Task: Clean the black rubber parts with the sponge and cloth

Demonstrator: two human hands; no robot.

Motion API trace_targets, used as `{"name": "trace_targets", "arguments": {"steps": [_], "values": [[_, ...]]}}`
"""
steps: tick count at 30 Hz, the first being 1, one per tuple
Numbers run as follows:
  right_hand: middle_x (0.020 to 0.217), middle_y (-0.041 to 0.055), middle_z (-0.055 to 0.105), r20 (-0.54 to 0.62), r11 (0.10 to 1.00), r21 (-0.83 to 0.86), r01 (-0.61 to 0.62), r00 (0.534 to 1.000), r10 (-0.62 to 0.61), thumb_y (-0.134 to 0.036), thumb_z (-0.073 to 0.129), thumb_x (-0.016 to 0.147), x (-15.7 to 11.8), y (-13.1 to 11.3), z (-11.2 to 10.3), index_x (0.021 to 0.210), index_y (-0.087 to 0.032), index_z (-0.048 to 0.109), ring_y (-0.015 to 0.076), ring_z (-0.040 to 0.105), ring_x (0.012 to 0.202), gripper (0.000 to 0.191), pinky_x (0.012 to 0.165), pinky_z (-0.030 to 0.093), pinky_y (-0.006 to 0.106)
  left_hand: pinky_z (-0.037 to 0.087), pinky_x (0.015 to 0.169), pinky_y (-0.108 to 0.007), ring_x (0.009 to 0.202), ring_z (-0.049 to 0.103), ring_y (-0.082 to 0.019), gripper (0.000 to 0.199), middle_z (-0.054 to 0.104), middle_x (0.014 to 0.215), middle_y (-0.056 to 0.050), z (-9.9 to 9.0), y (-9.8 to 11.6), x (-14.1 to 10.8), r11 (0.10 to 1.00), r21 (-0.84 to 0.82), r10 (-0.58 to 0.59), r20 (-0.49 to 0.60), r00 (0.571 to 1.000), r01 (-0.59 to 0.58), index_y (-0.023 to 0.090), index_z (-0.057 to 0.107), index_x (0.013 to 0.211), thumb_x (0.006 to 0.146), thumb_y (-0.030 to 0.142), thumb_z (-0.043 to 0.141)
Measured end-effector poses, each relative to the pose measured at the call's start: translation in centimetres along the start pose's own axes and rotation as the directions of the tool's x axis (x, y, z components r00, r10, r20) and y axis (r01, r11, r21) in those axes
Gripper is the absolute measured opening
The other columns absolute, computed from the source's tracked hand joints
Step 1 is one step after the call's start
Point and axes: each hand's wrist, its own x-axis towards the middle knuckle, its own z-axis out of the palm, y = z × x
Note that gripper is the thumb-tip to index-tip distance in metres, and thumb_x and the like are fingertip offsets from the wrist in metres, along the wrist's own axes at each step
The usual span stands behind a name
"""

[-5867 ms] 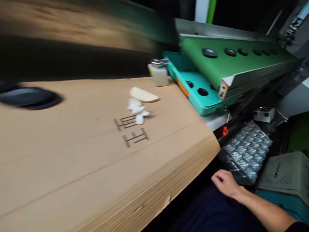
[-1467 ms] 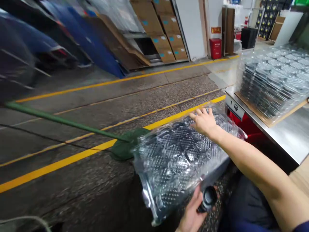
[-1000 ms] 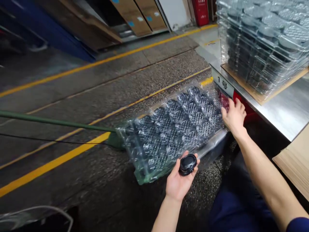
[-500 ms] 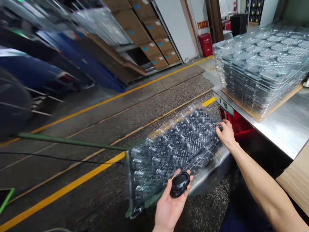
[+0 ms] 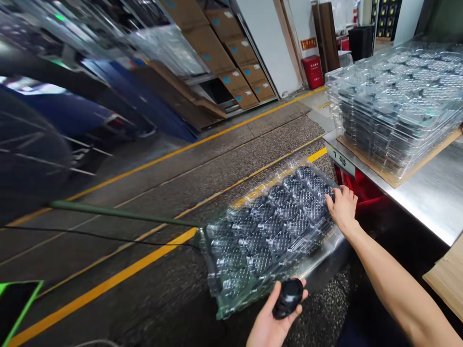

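Note:
My left hand (image 5: 277, 313) holds a smooth, rounded black part (image 5: 288, 298), thumb on one side and fingers on the other, just off the near edge of a clear plastic tray (image 5: 249, 279). Black parts (image 5: 278, 195) show through the tray's several rows of pockets. At the tray's right end, my right hand (image 5: 343, 206) has its fingers bent round another black part (image 5: 330, 195) at a corner pocket. Most of that part is hidden by the fingers.
Right of the tray, a metal table (image 5: 430, 202) bears a stack of clear trays (image 5: 390, 120) on cardboard (image 5: 401, 178). A green bar (image 5: 123, 212) and a black cable (image 5: 108, 237) reach the tray from the left. Brown cartons (image 5: 235, 79) stand on shelving behind.
My left hand has drawn lower, away from the tray edge, and the black part in it is turned. My right hand stays at the same corner, its fingers shifted. The view has swung slightly left.

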Motion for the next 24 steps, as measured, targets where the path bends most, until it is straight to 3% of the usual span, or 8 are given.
{"name": "trace_targets", "arguments": {"steps": [4, 9, 13, 17, 24], "values": [[0.138, 0.0171, 0.053, 0.001, 0.999, -0.038, -0.033, 0.999, 0.033, -0.053, 0.043, 0.102, -0.1, 0.1, -0.1, 0.126, -0.019, 0.062, 0.0326, 0.049, 0.118, 0.045, 0.094, 0.038, 0.047, 0.061, 0.075, -0.035, 0.101, 0.073, -0.032, 0.047, 0.072, 0.122, -0.017, -0.1, -0.7, -0.5, 0.987, 0.116, 0.103, 0.048, 0.994, -0.108, 0.015, 0.068, 0.122, 0.082, 0.039, 0.077], [0.138, 0.0184, 0.053, 0.016, 0.998, -0.059, -0.036, 0.999, 0.037, -0.053, 0.042, 0.102, 0.1, 0.3, -0.5, 0.126, -0.019, 0.062, 0.0328, 0.049, 0.117, 0.046, 0.093, 0.038, 0.046, 0.059, 0.079, -0.035, 0.101, 0.073, -0.029, 0.078, 0.075, 0.119, -0.010, -1.0, 2.2, -0.5, 0.928, 0.204, 0.323, -0.029, 0.946, -0.311, 0.030, 0.053, 0.143, 0.074, 0.050, 0.082], [0.135, 0.0172, 0.056, 0.025, 0.998, -0.066, -0.015, 1.000, 0.016, -0.053, 0.045, 0.101, -0.3, 0.7, -0.8, 0.122, -0.019, 0.065, 0.0322, 0.051, 0.114, 0.045, 0.093, 0.038, 0.046, 0.059, 0.082, -0.037, 0.100, 0.073, -0.029, 0.085, 0.076, 0.115, -0.009, -2.3, 3.6, -0.9, 0.907, 0.287, 0.337, -0.055, 0.940, -0.308, 0.031, 0.049, 0.148, 0.072, 0.049, 0.084], [0.134, 0.0176, 0.056, 0.042, 0.996, -0.091, 0.011, 0.999, -0.007, -0.052, 0.044, 0.102, -1.0, 0.8, -1.1, 0.120, -0.018, 0.065, 0.0324, 0.052, 0.112, 0.044, 0.093, 0.038, 0.046, 0.060, 0.084, -0.037, 0.104, 0.072, -0.030, 0.086, 0.075, 0.116, -0.009, -3.2, 3.6, -1.2, 0.886, 0.360, 0.332, -0.050, 0.942, -0.293, 0.031, 0.048, 0.148, 0.072, 0.047, 0.085], [0.137, 0.0177, 0.054, 0.070, 0.998, -0.060, 0.009, 0.998, -0.005, -0.052, 0.044, 0.101, -0.5, 0.8, -1.7, 0.119, -0.020, 0.066, 0.0339, 0.051, 0.117, 0.042, 0.098, 0.037, 0.051, 0.060, 0.080, -0.037, 0.104, 0.072, -0.031, 0.077, 0.075, 0.116, -0.010, -3.1, 3.8, -1.8, 0.871, 0.363, 0.380, -0.069, 0.922, -0.332, 0.029, 0.057, 0.140, 0.071, 0.051, 0.084]]}}
